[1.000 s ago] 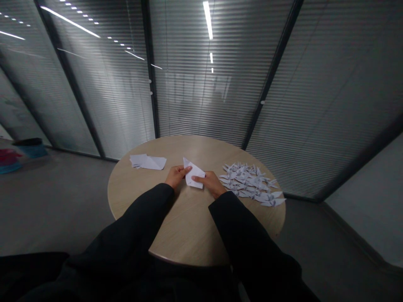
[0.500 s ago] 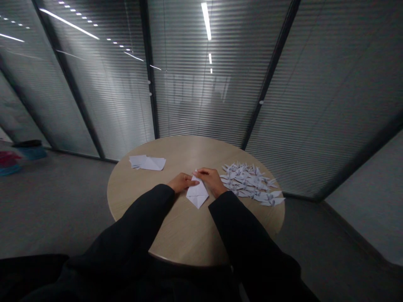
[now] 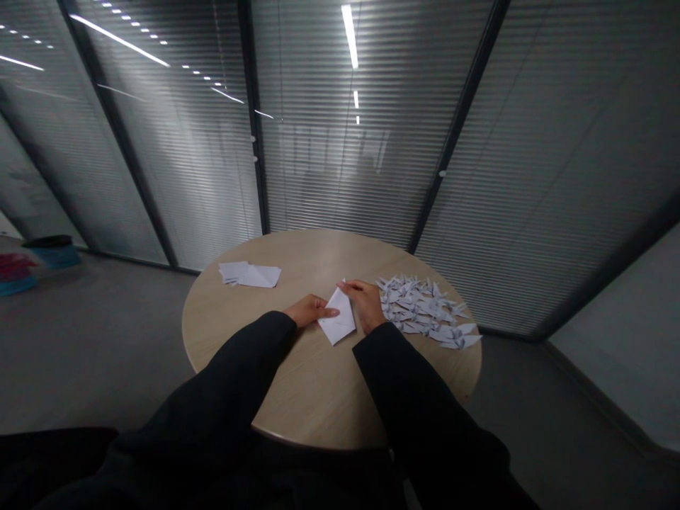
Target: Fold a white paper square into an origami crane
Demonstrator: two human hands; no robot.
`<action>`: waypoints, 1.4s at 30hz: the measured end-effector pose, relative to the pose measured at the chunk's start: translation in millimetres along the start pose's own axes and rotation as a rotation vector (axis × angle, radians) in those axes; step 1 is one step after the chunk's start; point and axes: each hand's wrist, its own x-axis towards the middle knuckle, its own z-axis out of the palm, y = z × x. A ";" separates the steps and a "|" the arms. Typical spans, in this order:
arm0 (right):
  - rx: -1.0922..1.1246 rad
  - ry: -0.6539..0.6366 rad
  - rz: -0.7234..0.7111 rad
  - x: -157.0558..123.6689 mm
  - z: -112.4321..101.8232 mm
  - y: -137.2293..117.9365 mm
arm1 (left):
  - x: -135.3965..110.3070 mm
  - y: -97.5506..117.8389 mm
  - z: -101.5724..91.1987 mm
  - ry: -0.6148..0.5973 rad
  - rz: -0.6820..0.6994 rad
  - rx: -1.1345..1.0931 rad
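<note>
A round wooden surface (image 3: 319,404) is standing on grey floor in a dim room, with glass walls and closed blinds running behind it. A stack of white sheets (image 3: 249,274) is lying at its far left, and a pile of paper cranes (image 3: 425,312) is spreading over its right side. The folded paper (image 3: 338,324) is lying flat near the middle, between both hands. Its long axis is running away from the person, leaning slightly right at the far end, with its near corner pointing back at the person. The left hand (image 3: 308,309) is pressing extended fingers on the paper's left edge, its grip flat and unclosed. The right hand (image 3: 366,303) is touching the far tip; I cannot tell whether its grip is pinching.
</note>
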 end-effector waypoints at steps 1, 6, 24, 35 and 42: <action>0.000 -0.002 0.000 0.3 -0.1 0.7 | -0.7 0.9 0.2 -0.016 0.012 -0.025; -0.014 -0.020 0.014 1.4 -1.1 2.2 | -2.5 1.7 2.1 -0.051 0.026 -0.114; -0.176 -0.172 -0.031 14.4 -6.3 24.2 | 4.3 0.0 -10.2 0.473 0.138 -0.132; -0.259 -0.249 -0.050 14.4 -7.3 29.0 | 4.3 1.7 -11.0 0.469 0.187 -0.137; -0.284 -0.251 -0.067 15.9 -7.8 30.3 | 6.5 -1.3 -13.0 0.430 0.202 -0.153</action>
